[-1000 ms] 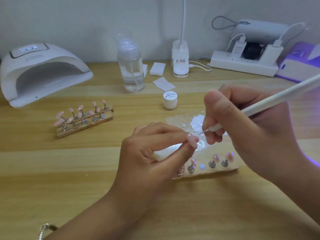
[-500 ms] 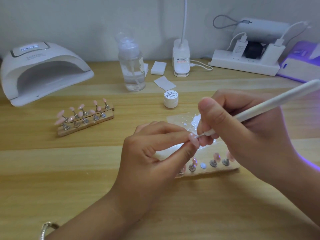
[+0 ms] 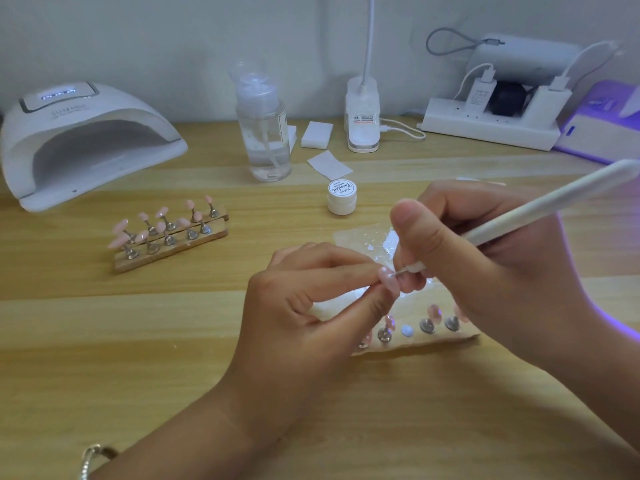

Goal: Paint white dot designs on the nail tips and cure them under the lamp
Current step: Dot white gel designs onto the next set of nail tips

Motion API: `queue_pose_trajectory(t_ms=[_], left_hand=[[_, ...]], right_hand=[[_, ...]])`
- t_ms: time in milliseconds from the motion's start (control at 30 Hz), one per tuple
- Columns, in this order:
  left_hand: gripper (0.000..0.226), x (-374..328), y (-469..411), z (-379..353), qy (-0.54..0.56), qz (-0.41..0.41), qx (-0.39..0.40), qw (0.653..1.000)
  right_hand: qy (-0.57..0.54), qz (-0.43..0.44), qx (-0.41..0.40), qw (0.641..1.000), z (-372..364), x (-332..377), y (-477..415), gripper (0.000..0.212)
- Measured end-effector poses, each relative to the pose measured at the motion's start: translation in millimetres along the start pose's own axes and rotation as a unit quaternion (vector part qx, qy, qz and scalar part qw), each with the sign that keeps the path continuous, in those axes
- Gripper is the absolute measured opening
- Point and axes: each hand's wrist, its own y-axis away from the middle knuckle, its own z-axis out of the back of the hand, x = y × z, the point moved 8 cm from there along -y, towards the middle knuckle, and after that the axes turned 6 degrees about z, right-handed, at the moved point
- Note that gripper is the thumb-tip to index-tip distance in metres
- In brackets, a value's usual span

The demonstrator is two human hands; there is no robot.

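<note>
pink oval nail tip (image 3: 387, 278) pinched in left hand (image 3: 311, 306); right hand (image 3: 485, 258) grips slim white dotting pen (image 3: 540, 209), dotting it. next needs a light, steady touch.

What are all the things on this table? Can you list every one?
Curing lamp: one, white, far left.
Pump bottle: one, clear, back middle.
Wipes: at least two, white, beside bottle.
Desk light base: one, white, back middle.
Power strip: one, white, back right.
Glowing device: one, purple-lit, far right.
Small jar: one, white, centre.
Far stands: two, wooden, pink tips, centre-left.
Near stand: one, wooden, front centre.
Palette sheet: one, clear, centre right.
Nail tip: one, pink, held at centre.
Dotting pen: one, white, held at right.
Bracelet: one, silver, left wrist.
Left hand: one, pinching the nail tip.
Right hand: one, gripping the dotting pen.
</note>
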Motion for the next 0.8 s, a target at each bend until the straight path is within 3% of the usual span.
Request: queue_pose_trajectory(t_ms=[367,633,800], left_hand=[[0.008,6.2,1.2,0.9,-0.001,0.025,-0.013,1.0],[0.009,8.1,0.7,1.9,-0.007,0.035,-0.017,0.999],[0.01,8.9,-0.4,2.1,-0.003,0.034,-0.016,0.999]], right_hand=[[-0.044,-0.003,-0.05,0.998,19.8,-5.0,-10.7,0.038],[0.178,-0.109,-0.07,0.976,65.8,-53.9,-17.3,0.043],[0.21,-0.171,-0.034,0.962,63.4,-77.0,-8.1,0.045]])
